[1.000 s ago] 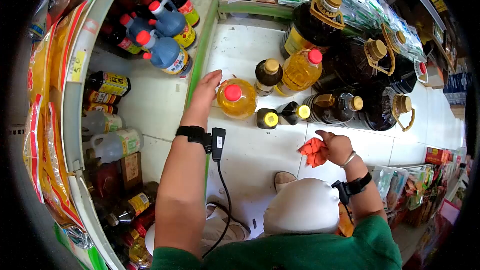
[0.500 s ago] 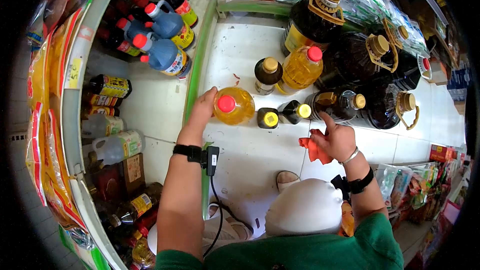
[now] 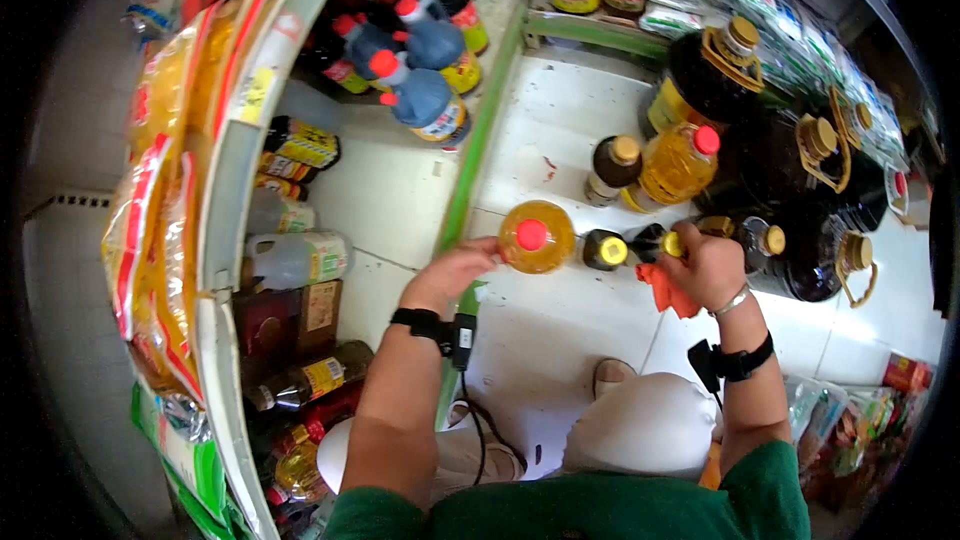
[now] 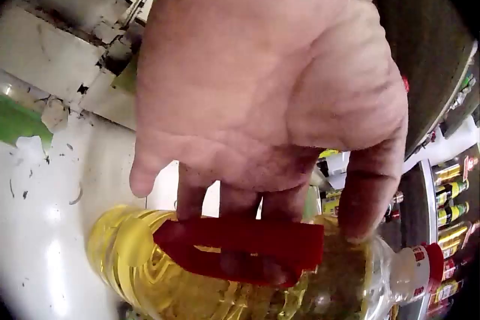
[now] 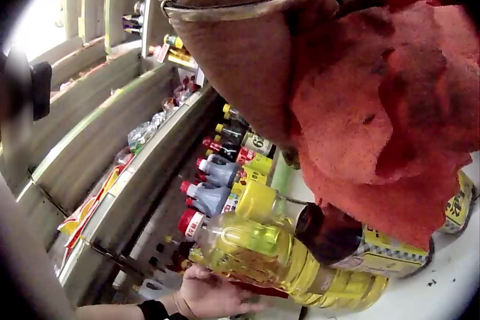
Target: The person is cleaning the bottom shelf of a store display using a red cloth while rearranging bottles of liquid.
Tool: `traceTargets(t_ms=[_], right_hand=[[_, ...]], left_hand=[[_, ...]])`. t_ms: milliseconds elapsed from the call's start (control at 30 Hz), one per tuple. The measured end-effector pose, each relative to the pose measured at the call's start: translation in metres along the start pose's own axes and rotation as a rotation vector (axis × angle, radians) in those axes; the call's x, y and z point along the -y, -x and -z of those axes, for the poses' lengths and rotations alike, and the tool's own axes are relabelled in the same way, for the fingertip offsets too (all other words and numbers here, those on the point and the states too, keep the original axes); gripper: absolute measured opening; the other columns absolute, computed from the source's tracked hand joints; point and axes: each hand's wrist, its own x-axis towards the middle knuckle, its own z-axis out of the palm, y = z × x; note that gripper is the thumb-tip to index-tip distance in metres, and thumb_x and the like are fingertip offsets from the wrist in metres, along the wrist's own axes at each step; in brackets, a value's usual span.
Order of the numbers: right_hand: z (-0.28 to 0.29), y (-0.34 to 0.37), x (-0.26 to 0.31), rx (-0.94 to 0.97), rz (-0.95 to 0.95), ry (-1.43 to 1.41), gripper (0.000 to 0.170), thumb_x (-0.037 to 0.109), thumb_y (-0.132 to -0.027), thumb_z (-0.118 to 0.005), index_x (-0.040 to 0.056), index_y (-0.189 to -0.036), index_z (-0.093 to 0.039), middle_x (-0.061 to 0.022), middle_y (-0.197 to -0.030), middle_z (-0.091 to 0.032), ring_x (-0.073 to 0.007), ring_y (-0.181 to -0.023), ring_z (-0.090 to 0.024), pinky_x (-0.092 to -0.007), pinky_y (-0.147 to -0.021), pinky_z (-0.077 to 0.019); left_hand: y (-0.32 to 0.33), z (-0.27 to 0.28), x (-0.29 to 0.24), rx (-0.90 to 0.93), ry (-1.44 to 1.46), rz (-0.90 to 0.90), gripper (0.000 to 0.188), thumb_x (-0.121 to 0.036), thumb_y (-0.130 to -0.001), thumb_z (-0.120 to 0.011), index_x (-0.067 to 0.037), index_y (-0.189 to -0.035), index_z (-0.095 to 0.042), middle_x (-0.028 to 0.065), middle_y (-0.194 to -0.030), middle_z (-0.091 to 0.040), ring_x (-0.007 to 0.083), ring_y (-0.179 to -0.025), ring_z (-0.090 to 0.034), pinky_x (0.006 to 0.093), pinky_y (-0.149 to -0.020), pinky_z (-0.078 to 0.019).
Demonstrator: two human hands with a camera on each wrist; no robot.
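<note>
My left hand (image 3: pixel 458 270) is at the left side of a red-capped bottle of yellow cooking oil (image 3: pixel 552 250) standing on the white shelf. In the left wrist view its fingers hook through the bottle's red handle (image 4: pixel 232 234). My right hand (image 3: pixel 715 268) holds a crumpled red cloth (image 3: pixel 670 292), and its fingertips are at the yellow cap (image 3: pixel 672 244) of a small dark bottle. Most of that bottle is hidden behind the hand. Another small dark bottle with a yellow cap (image 3: pixel 606 249) stands between the two hands.
Behind stand a brown-capped dark bottle (image 3: pixel 612 170) and a second oil bottle (image 3: pixel 678 165). Large dark jugs (image 3: pixel 770 155) crowd the right. A green shelf edge (image 3: pixel 480 155) separates blue-tinted bottles (image 3: pixel 425 105) on the left. Packets (image 3: pixel 840 410) hang at lower right.
My right hand has moved with the red cloth up to the small yellow-capped bottle. My left hand has slid lower along the oil bottle's side. The head view has shifted.
</note>
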Motion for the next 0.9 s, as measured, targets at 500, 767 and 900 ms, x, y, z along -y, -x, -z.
traceTargets(t_ms=[500, 767, 900], right_hand=[[0.043, 0.022, -0.002, -0.225, -0.143, -0.306, 0.030, 0.026, -0.074, -0.072, 0.0054, -0.095, -0.066, -0.0130, -0.073, -0.066, -0.0263, -0.064, -0.065, -0.0326, -0.058, -0.0513], [0.106, -0.036, 0.016, -0.388, 0.249, -0.849, 0.029, 0.014, -0.072, -0.072, -0.0004, -0.097, -0.067, -0.0097, -0.083, -0.063, -0.0190, -0.075, -0.061, -0.0281, -0.068, -0.0484], [0.094, -0.069, 0.081, 0.240, 0.890, -0.828, 0.021, 0.016, -0.071, -0.076, 0.0102, -0.091, -0.071, -0.0064, -0.076, -0.062, -0.0234, -0.067, -0.059, -0.0320, -0.059, -0.0457]], left_hand=[[0.011, -0.073, -0.007, -0.161, -0.212, -0.022, 0.021, -0.008, -0.066, -0.066, 0.002, -0.084, -0.066, 0.0007, -0.077, -0.062, 0.0108, -0.075, -0.055, 0.0249, -0.072, -0.0435], [0.030, -0.102, -0.099, 0.350, -1.031, -0.034, 0.027, -0.001, -0.064, -0.064, -0.004, -0.091, -0.063, -0.0018, -0.087, -0.060, 0.0083, -0.076, -0.052, 0.0237, -0.066, -0.0438], [0.037, -0.130, -0.114, 0.275, -0.776, -0.183, 0.039, -0.011, -0.065, -0.067, -0.007, -0.103, -0.060, 0.0082, -0.092, -0.066, 0.0203, -0.084, -0.062, 0.0302, -0.074, -0.0486]])
